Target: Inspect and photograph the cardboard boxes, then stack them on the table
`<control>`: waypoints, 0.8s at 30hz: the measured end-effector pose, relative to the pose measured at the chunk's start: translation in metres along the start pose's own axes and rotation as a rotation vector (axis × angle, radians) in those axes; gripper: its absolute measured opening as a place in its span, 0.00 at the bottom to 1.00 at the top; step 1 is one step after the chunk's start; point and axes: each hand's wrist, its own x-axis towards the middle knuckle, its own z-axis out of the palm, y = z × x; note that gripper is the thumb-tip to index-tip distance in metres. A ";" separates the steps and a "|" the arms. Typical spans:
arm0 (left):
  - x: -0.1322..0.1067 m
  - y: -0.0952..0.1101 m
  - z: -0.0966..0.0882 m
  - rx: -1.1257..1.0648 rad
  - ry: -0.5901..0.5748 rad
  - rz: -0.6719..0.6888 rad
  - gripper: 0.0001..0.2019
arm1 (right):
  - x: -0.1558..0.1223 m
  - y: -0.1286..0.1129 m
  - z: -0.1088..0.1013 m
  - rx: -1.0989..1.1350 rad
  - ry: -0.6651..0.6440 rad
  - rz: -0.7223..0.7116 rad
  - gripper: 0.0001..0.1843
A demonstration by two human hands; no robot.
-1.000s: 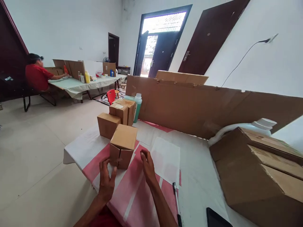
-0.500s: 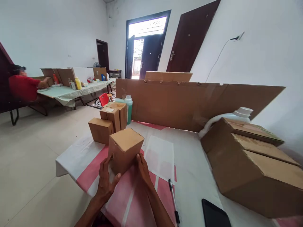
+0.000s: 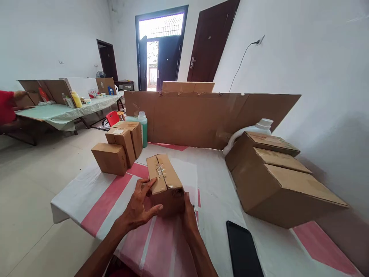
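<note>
Both hands hold a brown carton (image 3: 173,201) near the table's near edge: the left hand (image 3: 140,207) lies half open, fingers over its left side and thumb spread before its near face, while the right hand (image 3: 188,215) lies along its right side, partly hidden by it. Clear tape crosses the carton's top seam. Toward the table's left edge, stacked boxes (image 3: 108,158) carry a pale label (image 3: 118,131) too small to read, and a bottle of green liquid (image 3: 144,130) stands partly behind them. Lettering on a red-and-white bag (image 3: 93,92) across the room is illegible. A pen (image 3: 195,211) is mostly hidden behind the right wrist; a black phone (image 3: 243,248) is cut off below. White-and-red sheeting covers the table (image 3: 213,184), with a cardboard panel (image 3: 190,119) along its far edge and a white jug (image 3: 263,126) half hidden behind cardboard blocks (image 3: 259,184) on the right. Beyond are pale floor tiles (image 3: 34,192), dark doors (image 3: 213,42) and a co-worker's red sleeve (image 3: 6,102), cropped at left.
</note>
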 end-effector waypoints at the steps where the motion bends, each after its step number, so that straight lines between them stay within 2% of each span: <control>1: 0.001 0.002 0.001 -0.014 -0.001 -0.005 0.40 | -0.006 -0.003 -0.003 0.048 -0.034 0.047 0.41; 4: 0.005 0.012 0.001 -0.043 -0.007 0.012 0.40 | -0.024 -0.013 -0.011 0.114 -0.065 0.118 0.41; 8: 0.010 0.027 -0.009 -0.065 -0.018 0.039 0.38 | -0.040 -0.030 -0.021 0.110 -0.005 0.085 0.35; 12: 0.010 0.033 -0.019 -0.153 0.004 0.012 0.34 | -0.050 -0.056 -0.023 0.060 -0.031 0.021 0.31; 15: 0.010 0.030 -0.024 -0.142 0.102 -0.036 0.24 | -0.059 -0.075 -0.018 -0.064 -0.061 -0.030 0.28; 17: 0.012 0.027 -0.029 -0.146 0.175 -0.079 0.21 | -0.064 -0.084 -0.011 -0.162 -0.064 -0.070 0.24; 18: 0.014 0.025 -0.032 -0.179 0.173 -0.108 0.21 | -0.067 -0.087 -0.007 -0.217 -0.057 -0.091 0.23; 21: 0.023 0.025 -0.043 -0.306 0.058 -0.186 0.26 | -0.078 -0.088 0.006 -0.392 -0.018 -0.164 0.21; 24: 0.031 0.036 -0.049 -0.249 0.065 -0.217 0.30 | -0.095 -0.081 0.013 -0.484 -0.014 -0.247 0.19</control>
